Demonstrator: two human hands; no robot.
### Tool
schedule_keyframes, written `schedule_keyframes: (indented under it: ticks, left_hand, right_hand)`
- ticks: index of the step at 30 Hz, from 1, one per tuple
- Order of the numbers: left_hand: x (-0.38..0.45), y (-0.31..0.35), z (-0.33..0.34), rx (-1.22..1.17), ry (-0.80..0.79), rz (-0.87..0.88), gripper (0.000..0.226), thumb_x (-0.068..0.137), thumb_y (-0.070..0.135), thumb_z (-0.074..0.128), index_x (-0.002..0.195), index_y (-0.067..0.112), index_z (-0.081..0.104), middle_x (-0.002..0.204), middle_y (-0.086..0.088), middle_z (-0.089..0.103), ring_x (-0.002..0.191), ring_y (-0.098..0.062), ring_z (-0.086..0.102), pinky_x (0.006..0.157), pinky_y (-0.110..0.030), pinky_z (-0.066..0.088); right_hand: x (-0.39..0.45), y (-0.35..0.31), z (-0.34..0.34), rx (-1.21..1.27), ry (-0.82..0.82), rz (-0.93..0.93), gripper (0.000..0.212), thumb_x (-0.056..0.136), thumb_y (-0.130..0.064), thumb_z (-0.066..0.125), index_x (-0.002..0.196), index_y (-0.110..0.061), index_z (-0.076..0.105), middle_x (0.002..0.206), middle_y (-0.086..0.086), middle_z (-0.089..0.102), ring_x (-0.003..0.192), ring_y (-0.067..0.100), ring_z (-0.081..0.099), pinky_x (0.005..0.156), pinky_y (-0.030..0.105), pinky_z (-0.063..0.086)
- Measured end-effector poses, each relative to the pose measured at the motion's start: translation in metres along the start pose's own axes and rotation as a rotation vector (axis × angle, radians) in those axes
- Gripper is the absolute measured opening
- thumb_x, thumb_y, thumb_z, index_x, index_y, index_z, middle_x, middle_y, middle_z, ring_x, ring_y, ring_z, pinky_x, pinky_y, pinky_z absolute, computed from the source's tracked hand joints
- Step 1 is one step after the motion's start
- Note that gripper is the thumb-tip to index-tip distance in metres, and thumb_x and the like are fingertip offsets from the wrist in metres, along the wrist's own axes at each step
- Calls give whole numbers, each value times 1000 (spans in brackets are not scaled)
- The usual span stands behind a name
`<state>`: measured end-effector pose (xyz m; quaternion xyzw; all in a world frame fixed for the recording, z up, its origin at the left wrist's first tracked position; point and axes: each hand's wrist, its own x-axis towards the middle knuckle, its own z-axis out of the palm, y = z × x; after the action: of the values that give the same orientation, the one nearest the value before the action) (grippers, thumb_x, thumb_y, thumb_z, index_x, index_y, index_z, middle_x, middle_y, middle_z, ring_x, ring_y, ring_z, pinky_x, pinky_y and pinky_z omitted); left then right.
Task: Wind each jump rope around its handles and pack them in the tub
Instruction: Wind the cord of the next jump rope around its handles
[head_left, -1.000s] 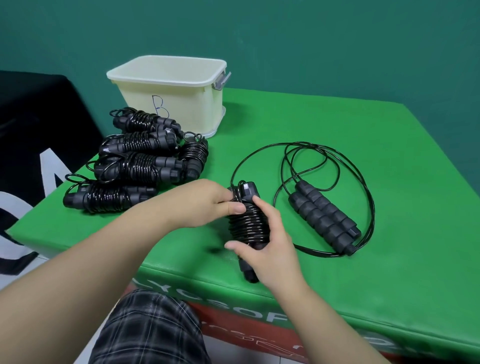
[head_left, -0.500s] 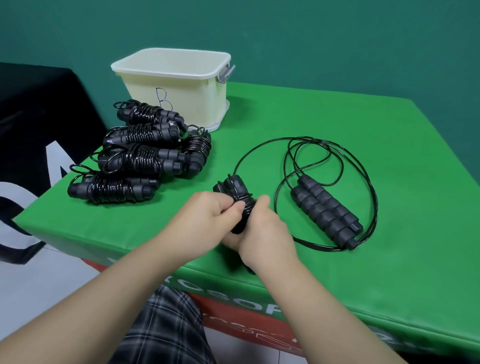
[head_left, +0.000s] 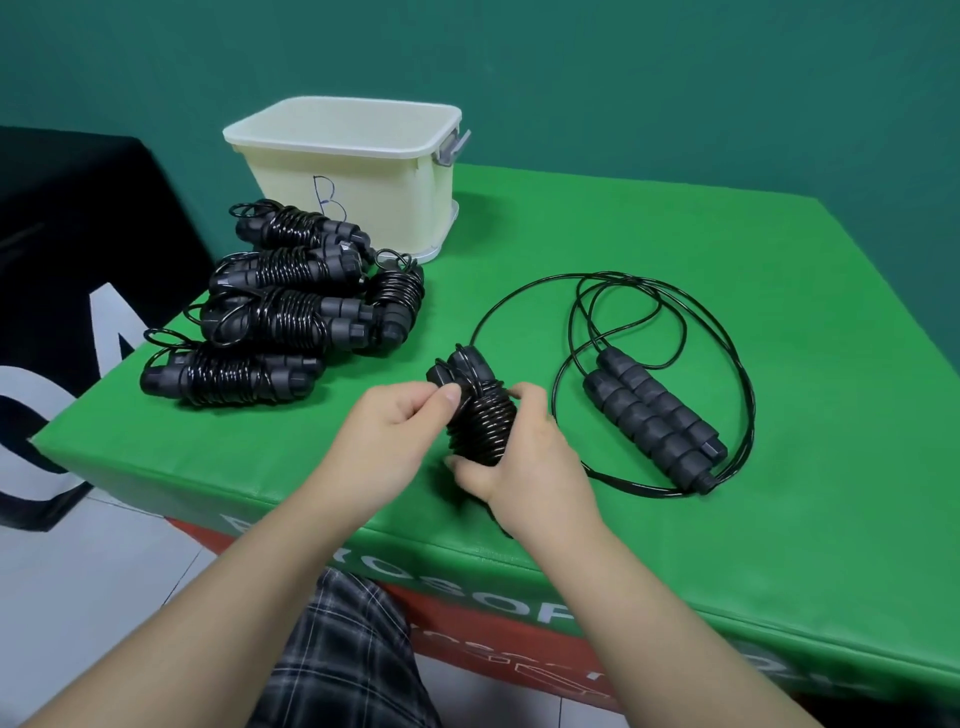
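Both my hands hold a black jump rope (head_left: 480, 415) wound around its paired handles, over the near part of the green table (head_left: 779, 545). My right hand (head_left: 519, 457) wraps the lower end of the bundle. My left hand (head_left: 400, 421) pinches the cord near the bundle's top. To the right lies an unwound jump rope (head_left: 654, 415), handles side by side inside its loose loops. Several wound ropes (head_left: 280, 317) are piled at the left. The cream tub (head_left: 358, 171), marked "B", stands behind that pile.
The table's front edge runs just below my hands, with a red side panel (head_left: 519, 639) under it. A black banner (head_left: 67, 291) stands at the left. My plaid-clad knee (head_left: 343, 665) is below the table edge. A teal wall is behind.
The bundle has tilted upright between my hands, and more of its coils show now. My left hand's fingers moved to the cord at the top. The view has shifted a little.
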<state>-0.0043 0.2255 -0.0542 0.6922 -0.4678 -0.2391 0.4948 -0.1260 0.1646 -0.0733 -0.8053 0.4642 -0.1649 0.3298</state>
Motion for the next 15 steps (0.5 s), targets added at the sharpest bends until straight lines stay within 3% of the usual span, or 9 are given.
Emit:
schedule_keyframes:
  ticks: [2,4,7,10,15]
  left_hand:
    - [1,-4,-6,32,-7,6,45,96,23,49,54,14,35,45,11,25,42,-3,22,43,-17,18]
    - [2,-9,-11,73,1,-9,45,96,24,49,53,10,45,44,10,32,42,-3,27,44,-19,22]
    - [1,-19,-12,30,7,-146,45,97,28,48,54,13,52,47,4,38,43,-10,31,46,-24,25]
    - [4,-22,-10,-57,-52,-298,47,97,36,44,54,15,45,43,8,31,37,-8,25,42,-20,21]
    - [5,-12,-6,182,-27,-52,49,97,29,46,51,20,33,44,11,29,45,-8,26,51,-30,23]
  right_hand:
    - [-4,7,0,78,1,8,100,69,-52,79,143,-20,20,135,4,46,118,23,51,90,32,42]
    - [-10,13,-1,63,-12,-25,107,65,-57,78,147,-22,18,140,1,41,124,18,46,95,30,39]
    - [-20,16,3,-203,-33,-177,99,74,-57,71,148,-25,14,134,-2,41,119,18,47,93,28,40]
    - [-22,16,7,-295,29,-236,92,84,-54,62,151,-27,4,127,-1,42,110,18,50,85,27,43]
    - [-14,11,6,-291,-32,-166,92,85,-55,61,152,-33,1,117,3,52,104,22,56,81,31,44]
